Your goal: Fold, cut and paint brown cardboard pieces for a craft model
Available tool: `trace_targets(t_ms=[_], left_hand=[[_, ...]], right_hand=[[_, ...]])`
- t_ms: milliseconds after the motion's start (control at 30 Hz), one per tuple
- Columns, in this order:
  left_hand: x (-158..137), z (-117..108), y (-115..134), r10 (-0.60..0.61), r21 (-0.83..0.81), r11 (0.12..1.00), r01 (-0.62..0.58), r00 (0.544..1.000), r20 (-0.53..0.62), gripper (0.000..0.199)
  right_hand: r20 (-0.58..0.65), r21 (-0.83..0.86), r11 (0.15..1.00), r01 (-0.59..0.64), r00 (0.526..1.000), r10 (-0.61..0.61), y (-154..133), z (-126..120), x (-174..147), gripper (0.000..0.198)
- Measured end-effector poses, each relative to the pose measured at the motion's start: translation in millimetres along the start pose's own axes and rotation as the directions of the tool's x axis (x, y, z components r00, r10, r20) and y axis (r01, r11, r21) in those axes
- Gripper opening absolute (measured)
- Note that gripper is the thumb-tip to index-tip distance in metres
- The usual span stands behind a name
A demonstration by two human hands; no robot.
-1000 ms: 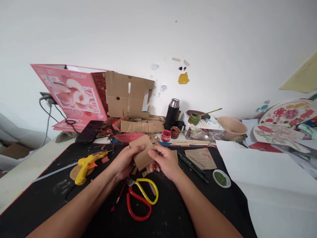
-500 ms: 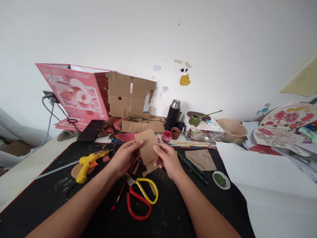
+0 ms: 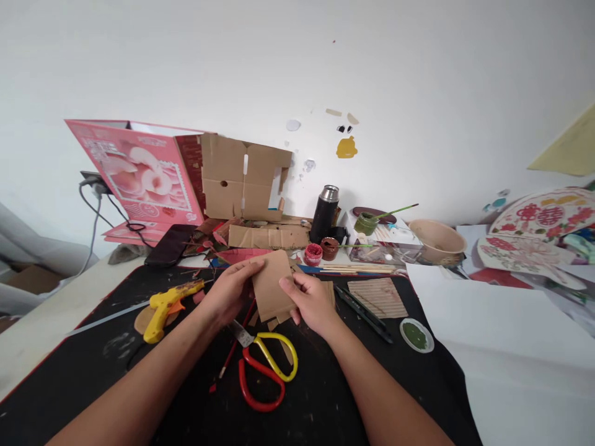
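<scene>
Fingers (image 3: 252,268) of both hands pinch a flat piece of brown cardboard (image 3: 273,290) in the head view: the left hand (image 3: 230,290) grips its upper left side, the right hand (image 3: 317,303) its lower right side, each thumb lying on the near face. Compared with half a second ago, the card is turned closer to upright and sits slightly lower. It is held above the black mat (image 3: 320,396), beyond the red-and-yellow-handled scissors (image 3: 261,368), which lie where they did, as does the yellow glue gun (image 3: 160,310) left of the hands.
</scene>
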State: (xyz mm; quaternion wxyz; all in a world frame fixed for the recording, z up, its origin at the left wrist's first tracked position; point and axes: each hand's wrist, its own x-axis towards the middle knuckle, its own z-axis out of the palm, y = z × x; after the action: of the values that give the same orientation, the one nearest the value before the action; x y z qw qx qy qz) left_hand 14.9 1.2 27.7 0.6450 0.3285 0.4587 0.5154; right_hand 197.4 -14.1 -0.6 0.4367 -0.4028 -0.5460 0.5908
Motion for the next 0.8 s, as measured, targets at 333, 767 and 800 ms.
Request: trace_targets(t_ms=[333, 767, 800], left_hand=[[2, -2, 1, -0.104, 0.026, 0.994, 0.103, 0.994, 0.038, 0.042], [1, -10, 13, 0.019, 0.183, 0.983, -0.017, 1.0, -0.007, 0.045], [1, -11, 14, 0.016, 0.185, 0.983, -0.013, 1.0, -0.014, 0.045]], right_hand=[[0.024, -0.065, 0.998, 0.01, 1.0, -0.008, 7, -3, 2, 0.059], [0.041, -0.127, 0.992, 0.013, 0.999, -0.008, 9, -6, 3, 0.058], [0.056, -0.147, 0.989, 0.021, 0.998, -0.013, 9, -6, 2, 0.058]])
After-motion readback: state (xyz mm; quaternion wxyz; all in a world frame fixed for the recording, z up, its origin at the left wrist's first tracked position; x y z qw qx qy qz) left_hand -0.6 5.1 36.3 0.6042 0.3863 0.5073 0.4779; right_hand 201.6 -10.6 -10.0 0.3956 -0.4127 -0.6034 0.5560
